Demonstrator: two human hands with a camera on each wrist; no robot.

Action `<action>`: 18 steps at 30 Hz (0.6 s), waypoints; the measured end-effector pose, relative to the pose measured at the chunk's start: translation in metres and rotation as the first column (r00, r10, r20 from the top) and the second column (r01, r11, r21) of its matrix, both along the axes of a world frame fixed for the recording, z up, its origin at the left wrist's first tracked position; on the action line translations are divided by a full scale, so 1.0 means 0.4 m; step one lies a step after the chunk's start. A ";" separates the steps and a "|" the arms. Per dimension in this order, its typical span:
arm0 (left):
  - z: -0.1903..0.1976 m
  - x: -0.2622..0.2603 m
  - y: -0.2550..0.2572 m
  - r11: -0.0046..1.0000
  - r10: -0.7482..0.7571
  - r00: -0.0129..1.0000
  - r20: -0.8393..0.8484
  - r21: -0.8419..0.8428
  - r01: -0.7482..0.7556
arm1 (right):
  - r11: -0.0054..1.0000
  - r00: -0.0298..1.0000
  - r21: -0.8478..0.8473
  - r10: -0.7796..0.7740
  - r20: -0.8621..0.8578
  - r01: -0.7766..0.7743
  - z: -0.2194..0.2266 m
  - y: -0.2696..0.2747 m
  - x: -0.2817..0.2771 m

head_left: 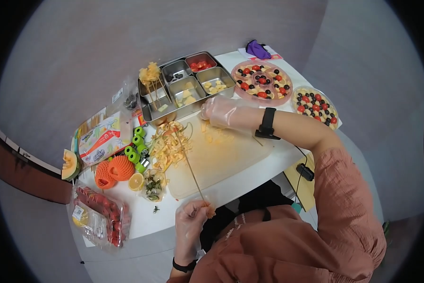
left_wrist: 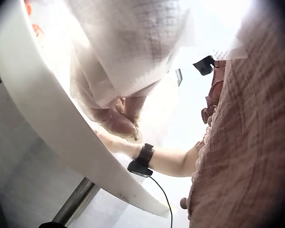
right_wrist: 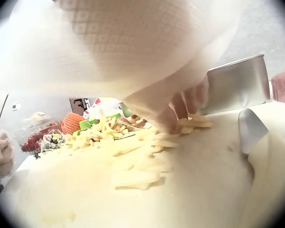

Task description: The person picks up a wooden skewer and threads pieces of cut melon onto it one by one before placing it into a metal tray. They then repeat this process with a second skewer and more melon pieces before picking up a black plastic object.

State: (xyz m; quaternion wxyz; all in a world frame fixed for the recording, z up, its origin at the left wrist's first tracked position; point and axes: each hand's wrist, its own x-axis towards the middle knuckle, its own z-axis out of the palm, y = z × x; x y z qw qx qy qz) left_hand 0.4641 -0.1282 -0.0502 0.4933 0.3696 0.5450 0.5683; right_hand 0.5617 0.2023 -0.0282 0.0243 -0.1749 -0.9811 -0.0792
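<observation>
Wooden skewer [head_left: 192,169] pinched in gloved left hand [head_left: 191,220] | right hand [head_left: 220,112] likely picking melon pieces [head_left: 211,133], grasp unclear | keep skewer steady, pierce pieces centrally.

**Layout around the two grips**

A skewer [head_left: 193,172] is pinched by the left hand [head_left: 193,221] at the near edge of the worktop [head_left: 150,221]; beyond that grip lies the cutting board [head_left: 216,160]. The right hand [head_left: 221,112] is set on the board's far end, among fruit pieces [head_left: 212,137]. Just behind this grip a compartment tray [head_left: 186,85] is placed; to its right, two plates [head_left: 261,82] stand. Left of it, peelings [head_left: 169,146] are heaped.
</observation>
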 end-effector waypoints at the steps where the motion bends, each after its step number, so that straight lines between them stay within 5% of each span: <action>1: 0.000 -0.007 -0.003 1.000 0.006 1.000 -0.002 -0.011 -0.006 | 1.000 0.999 0.008 -0.006 0.042 0.005 0.004 0.001 -0.004; 9: 0.004 -0.063 -0.010 0.997 -0.018 0.998 -0.057 -0.071 0.014 | 0.998 0.994 -0.024 -0.059 0.089 0.062 -0.006 0.000 -0.025; 12: 0.023 -0.070 -0.016 0.995 -0.019 1.000 -0.016 -0.102 0.017 | 0.995 0.995 -0.047 -0.090 0.038 0.092 -0.013 -0.001 -0.022; 18: 0.041 -0.056 -0.025 0.999 -0.026 0.982 -0.186 -0.050 0.017 | 0.995 0.976 -0.082 -0.069 -0.205 0.053 -0.012 -0.015 0.002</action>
